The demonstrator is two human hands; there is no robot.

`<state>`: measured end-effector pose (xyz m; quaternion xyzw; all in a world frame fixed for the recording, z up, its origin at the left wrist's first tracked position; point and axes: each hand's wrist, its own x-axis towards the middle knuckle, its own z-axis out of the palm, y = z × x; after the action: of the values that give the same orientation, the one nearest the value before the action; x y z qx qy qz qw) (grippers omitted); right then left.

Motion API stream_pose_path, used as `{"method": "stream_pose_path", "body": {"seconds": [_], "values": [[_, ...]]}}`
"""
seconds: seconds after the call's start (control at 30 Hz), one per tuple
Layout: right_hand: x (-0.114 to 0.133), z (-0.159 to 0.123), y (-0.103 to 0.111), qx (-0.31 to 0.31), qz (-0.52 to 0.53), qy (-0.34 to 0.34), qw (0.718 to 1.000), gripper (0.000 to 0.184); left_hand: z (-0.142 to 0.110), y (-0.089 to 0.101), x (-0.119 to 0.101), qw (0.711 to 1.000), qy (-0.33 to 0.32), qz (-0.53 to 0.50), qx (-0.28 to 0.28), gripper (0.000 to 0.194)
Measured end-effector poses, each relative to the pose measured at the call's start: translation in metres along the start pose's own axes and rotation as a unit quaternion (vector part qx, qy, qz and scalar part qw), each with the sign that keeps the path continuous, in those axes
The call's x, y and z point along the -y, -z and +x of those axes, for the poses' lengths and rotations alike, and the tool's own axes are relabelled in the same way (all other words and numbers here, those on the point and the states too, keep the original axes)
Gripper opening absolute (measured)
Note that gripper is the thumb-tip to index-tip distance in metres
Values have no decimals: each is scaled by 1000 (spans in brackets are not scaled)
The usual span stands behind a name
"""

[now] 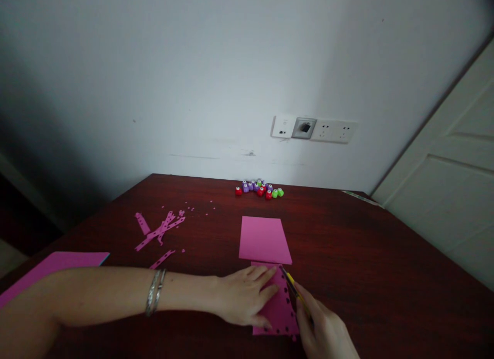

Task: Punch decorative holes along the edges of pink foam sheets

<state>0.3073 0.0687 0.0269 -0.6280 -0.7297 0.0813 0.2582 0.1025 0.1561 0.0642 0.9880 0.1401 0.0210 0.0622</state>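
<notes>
My left hand (249, 296) lies flat with spread fingers on a pink sheet (276, 312), pressing it to the table. Dark holes run along the sheet's right and lower edges. My right hand (324, 325) is closed round a yellow-handled utility knife (295, 287). The knife's tip meets the sheet near its upper right corner, and its blade slants along the right edge. Just beyond lies a second, plain pink sheet (264, 239), close to the far edge of the first.
Punched pink strips (162, 230) and small scraps lie on the left of the dark red table (370, 256). Larger pink sheets (62, 261) lie under my left arm. Several small red, purple and green pieces (258, 187) cluster by the wall, below the sockets (314, 130).
</notes>
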Motion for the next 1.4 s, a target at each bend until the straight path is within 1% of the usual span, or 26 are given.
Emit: {"method": "stream_pose_path", "body": {"seconds": [0.07,0.17,0.3,0.5,0.7,0.8,0.9,1.07,1.17,1.27,1.4], "values": [[3,0,-1,-10,-10,-13,1000,44,2,0,0,1000,5,-1,1,66],[7,-3,-3,-50,-27,-27,998,44,4,1,2,1000,3,0,1,67],[9,-4,-6,-78,-34,-30,996,44,6,2,5,1000,1,-1,4,72],[13,0,-8,-60,-25,-42,997,45,7,-2,8,1000,-6,-3,-10,77],[17,2,-5,-61,-5,-40,997,43,7,-3,8,1000,-5,1,-10,78],[20,3,-4,-73,-13,-37,997,42,7,-3,8,1000,-1,4,-6,78],[23,3,-4,-73,-32,-37,996,44,8,-2,8,1000,2,7,-1,80],[24,4,0,-8,-72,-35,997,47,8,1,8,1000,-1,12,12,84],[25,4,2,17,-88,-27,996,46,8,2,8,1000,-4,15,14,85],[27,2,0,11,-124,-39,991,44,9,3,9,1000,-7,18,13,85],[29,-1,-7,-21,-179,-46,983,44,9,5,8,1000,-10,22,14,84]]}}
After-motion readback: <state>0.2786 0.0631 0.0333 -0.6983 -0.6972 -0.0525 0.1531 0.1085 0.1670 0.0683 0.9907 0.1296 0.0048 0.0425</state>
